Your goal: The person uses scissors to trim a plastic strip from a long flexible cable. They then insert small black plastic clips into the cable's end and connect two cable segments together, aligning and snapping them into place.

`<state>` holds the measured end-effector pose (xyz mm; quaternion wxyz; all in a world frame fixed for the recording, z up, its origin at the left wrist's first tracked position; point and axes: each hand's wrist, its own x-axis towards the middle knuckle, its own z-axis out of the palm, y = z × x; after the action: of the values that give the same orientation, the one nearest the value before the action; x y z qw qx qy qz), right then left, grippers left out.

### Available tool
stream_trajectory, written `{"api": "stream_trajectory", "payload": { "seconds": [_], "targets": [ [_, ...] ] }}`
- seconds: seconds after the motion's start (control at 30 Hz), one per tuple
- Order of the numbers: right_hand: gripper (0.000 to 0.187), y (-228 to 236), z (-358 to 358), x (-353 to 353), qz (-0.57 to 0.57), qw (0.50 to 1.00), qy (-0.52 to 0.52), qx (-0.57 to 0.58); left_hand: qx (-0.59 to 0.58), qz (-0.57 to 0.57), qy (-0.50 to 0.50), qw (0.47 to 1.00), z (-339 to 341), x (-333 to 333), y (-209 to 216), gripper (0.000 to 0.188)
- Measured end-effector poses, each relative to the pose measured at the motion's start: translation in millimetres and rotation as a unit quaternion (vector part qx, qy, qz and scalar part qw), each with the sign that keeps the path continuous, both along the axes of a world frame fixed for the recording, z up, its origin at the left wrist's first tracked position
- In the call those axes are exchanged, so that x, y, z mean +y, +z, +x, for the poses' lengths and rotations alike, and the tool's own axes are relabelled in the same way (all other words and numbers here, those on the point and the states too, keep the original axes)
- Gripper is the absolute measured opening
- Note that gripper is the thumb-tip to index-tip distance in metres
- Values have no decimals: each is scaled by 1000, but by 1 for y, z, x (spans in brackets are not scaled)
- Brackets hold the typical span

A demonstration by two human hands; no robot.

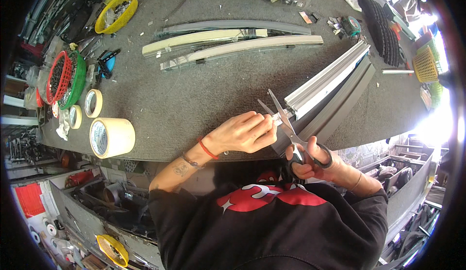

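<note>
One pair of scissors gapes over the bench, our right hand looped through it; our left hand pinches at the white profiles, near end; a careless snip could nick knuckles.

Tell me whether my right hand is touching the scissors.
Touching. The head view shows it plainly: the right hand grips the scissors, its fingers against the dark handles.

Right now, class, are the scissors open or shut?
Open: the scissors, in the right hand, have their two tips spread apart.
</note>
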<state>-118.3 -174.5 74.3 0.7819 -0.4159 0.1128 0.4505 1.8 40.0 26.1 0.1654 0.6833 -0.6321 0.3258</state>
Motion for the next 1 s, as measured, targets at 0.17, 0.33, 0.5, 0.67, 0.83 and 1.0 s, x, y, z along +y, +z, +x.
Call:
{"api": "stream_trajectory", "payload": {
  "seconds": [0.17, 0.33, 0.5, 0.67, 0.83, 1.0],
  "targets": [
    [81, 2, -3, 12, -13, 999, -49, 19, -7, 13, -10, 1000, -3, 0, 0, 12],
    [79, 5, -2, 7, -56, 998, -13, -11, -13, 13, -9, 1000, -7, 0, 0, 12],
    [81, 9, -6, 7, -141, 985, 32, -93, 1, -1, -25, 1000, -5, -1, 0, 8],
    [85, 12, 3, 13, -109, 992, 7, -62, 13, -10, -35, 999, -6, 1, 1, 9],
    [81, 9, 1, 19, -105, 989, -12, -107, 29, -40, -32, 998, -7, 3, -1, 10],
    [61, 15, -5, 18, -109, 979, -114, -126, 233, -252, 29, 939, -8, 12, 12, 7]
  ]
}}
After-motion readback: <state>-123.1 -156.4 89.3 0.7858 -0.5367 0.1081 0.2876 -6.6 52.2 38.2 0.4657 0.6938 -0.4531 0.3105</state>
